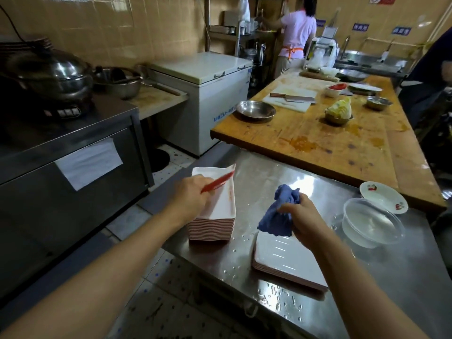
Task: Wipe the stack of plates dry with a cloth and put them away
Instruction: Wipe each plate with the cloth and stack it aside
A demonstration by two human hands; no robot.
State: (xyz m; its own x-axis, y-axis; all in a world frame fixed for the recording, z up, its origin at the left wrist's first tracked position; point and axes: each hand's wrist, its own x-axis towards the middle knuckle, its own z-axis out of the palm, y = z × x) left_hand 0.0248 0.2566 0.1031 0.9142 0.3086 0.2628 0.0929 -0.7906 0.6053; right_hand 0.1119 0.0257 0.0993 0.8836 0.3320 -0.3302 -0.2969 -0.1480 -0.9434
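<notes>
Your left hand (193, 196) has its fingers curled round the edge of a tilted red-backed plate (219, 183), lifting it off the tall stack (212, 225) at the left edge of the steel table (391, 277). Most plates look undried. Your right hand (302, 220) has its fingers bunched on the blue cloth (278, 216) above the short pile (286, 263), probably the dried ones. Nothing looks put away yet; droplets dot the table.

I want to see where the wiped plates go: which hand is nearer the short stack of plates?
Right. The right hand, holding the blue cloth, is just above the short stack; the left hand is at the tall stack.
</notes>
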